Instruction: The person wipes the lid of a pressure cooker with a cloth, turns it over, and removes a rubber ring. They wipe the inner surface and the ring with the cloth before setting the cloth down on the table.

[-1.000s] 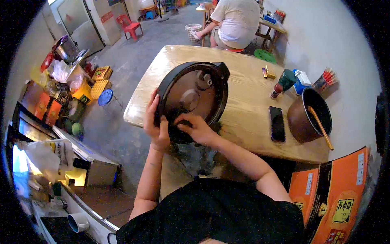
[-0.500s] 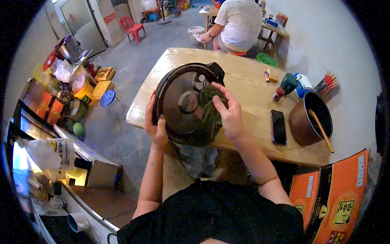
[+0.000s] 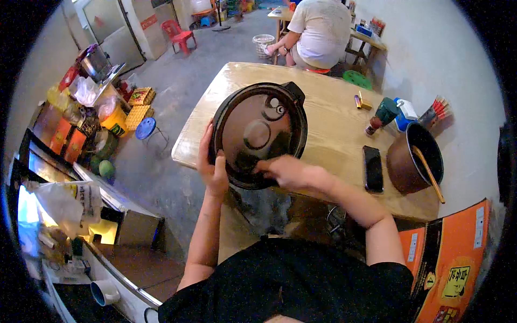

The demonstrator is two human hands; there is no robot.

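Note:
A round dark cooker lid (image 3: 231, 124), with a raised disc in its middle and small pale valve fittings near the top, is tilted toward me at the near left edge of the table. My left hand (image 3: 214, 169) grips its left rim, thumb on the front face. Across the lower part of the lid lies my right hand (image 3: 288, 171), fingers curled and slightly blurred. It is closed on a dark green cloth (image 3: 247, 163), mostly hidden under the fingers.
On the wooden table (image 3: 334, 129) are a phone (image 3: 372, 169), a brown pot (image 3: 405, 167) with a wooden spoon (image 3: 426, 171), and bottles (image 3: 385, 111). A person (image 3: 321, 32) sits ahead. Orange boxes (image 3: 458, 264) stand at my right, a blue stool (image 3: 145, 129) at left.
My right hand has moved down and left, from the lid's right side to its lower edge, taking the cloth with it. My left hand keeps its hold on the rim.

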